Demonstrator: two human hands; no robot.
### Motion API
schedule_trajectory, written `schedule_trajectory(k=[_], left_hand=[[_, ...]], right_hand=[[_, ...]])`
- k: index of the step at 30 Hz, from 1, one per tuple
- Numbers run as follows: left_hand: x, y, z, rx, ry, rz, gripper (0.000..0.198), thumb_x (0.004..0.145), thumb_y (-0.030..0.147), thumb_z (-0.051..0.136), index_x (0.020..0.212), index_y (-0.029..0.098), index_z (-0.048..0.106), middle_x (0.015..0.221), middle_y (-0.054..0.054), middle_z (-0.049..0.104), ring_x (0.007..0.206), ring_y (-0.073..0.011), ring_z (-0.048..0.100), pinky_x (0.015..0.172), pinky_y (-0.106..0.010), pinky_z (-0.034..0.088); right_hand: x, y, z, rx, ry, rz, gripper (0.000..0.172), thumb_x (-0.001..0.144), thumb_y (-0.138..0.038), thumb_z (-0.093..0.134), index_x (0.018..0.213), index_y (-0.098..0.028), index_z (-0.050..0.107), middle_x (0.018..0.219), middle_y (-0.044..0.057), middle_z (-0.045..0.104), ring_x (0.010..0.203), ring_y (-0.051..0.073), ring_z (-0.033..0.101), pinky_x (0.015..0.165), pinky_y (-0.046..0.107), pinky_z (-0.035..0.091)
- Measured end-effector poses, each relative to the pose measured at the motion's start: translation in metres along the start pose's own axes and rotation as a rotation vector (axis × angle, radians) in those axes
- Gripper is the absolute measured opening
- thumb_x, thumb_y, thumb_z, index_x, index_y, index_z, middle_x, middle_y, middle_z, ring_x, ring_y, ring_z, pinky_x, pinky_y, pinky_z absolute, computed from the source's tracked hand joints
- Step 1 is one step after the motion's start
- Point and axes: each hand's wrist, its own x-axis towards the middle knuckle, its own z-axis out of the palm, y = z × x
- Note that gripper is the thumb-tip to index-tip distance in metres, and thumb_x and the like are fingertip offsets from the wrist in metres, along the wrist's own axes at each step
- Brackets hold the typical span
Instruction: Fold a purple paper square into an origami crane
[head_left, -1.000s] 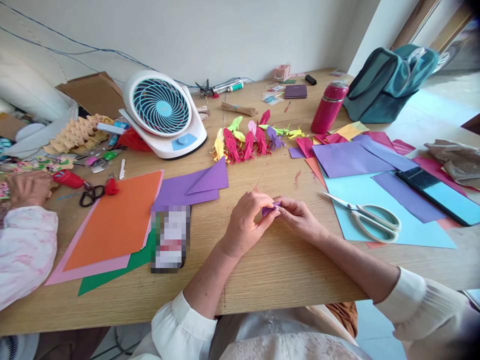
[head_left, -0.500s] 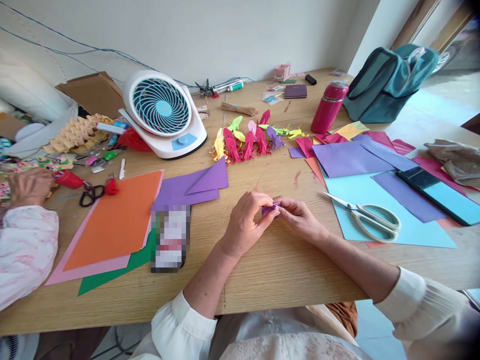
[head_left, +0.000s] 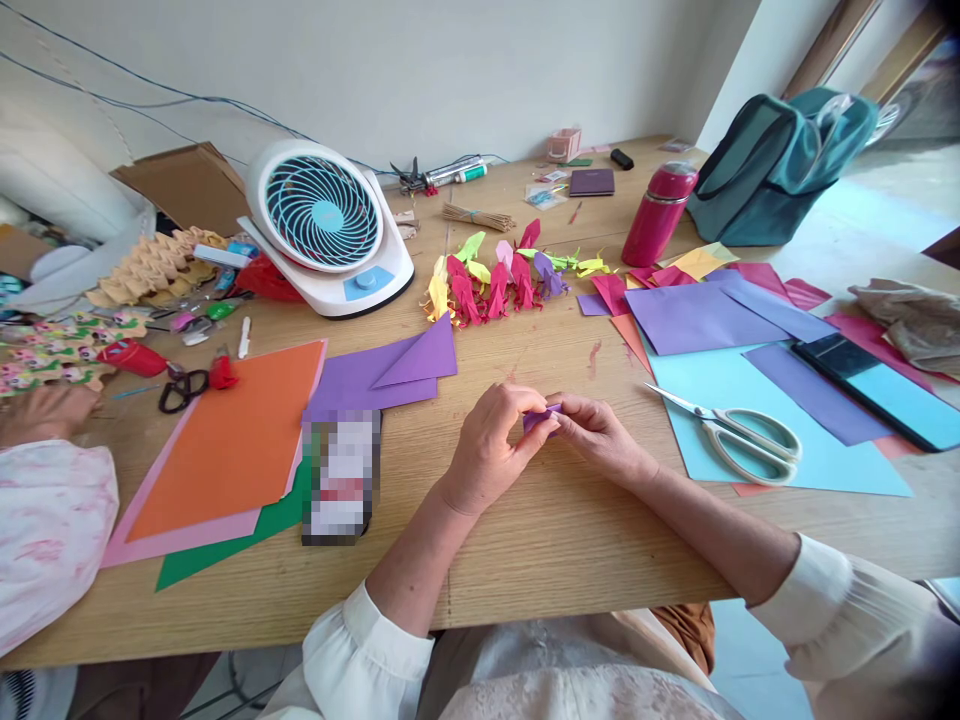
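Note:
My left hand (head_left: 491, 445) and my right hand (head_left: 600, 432) meet over the wooden table (head_left: 555, 530), both pinching a small folded piece of purple paper (head_left: 541, 417) between their fingertips. Most of the piece is hidden by my fingers. Behind my hands lies a folded purple sheet (head_left: 390, 372), and farther back a cluster of small folded paper figures (head_left: 499, 275) in red, pink, yellow, green and purple.
Scissors (head_left: 739, 430) lie on a light blue sheet (head_left: 757, 420) to the right, among purple and red sheets. An orange sheet (head_left: 229, 440) on pink and green lies left. A fan (head_left: 326, 225), red bottle (head_left: 660, 212) and teal bag (head_left: 776, 165) stand behind. Another person's hand (head_left: 45, 412) rests far left.
My hands have stayed in place on the purple piece. The other person's hand at the far left has drawn back toward the table's near edge.

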Motion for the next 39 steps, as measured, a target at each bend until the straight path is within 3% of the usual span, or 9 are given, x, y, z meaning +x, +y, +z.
schedule_trajectory(k=[39], left_hand=[[0.0008,0.0013,-0.0012,-0.004,-0.011,-0.025,0.016,0.09,0.018,0.068,0.098,0.022,0.055,0.094,-0.003,0.068,0.085,-0.0147,0.065,0.078,-0.029,0.054]], right_hand=[[0.0001,-0.0002,-0.0007,-0.026,-0.007,0.014,0.04,0.092,-0.057,0.06,0.094,-0.02,0.074,0.087,0.005,0.073,0.083,0.019,0.065,0.08,0.032,0.054]])
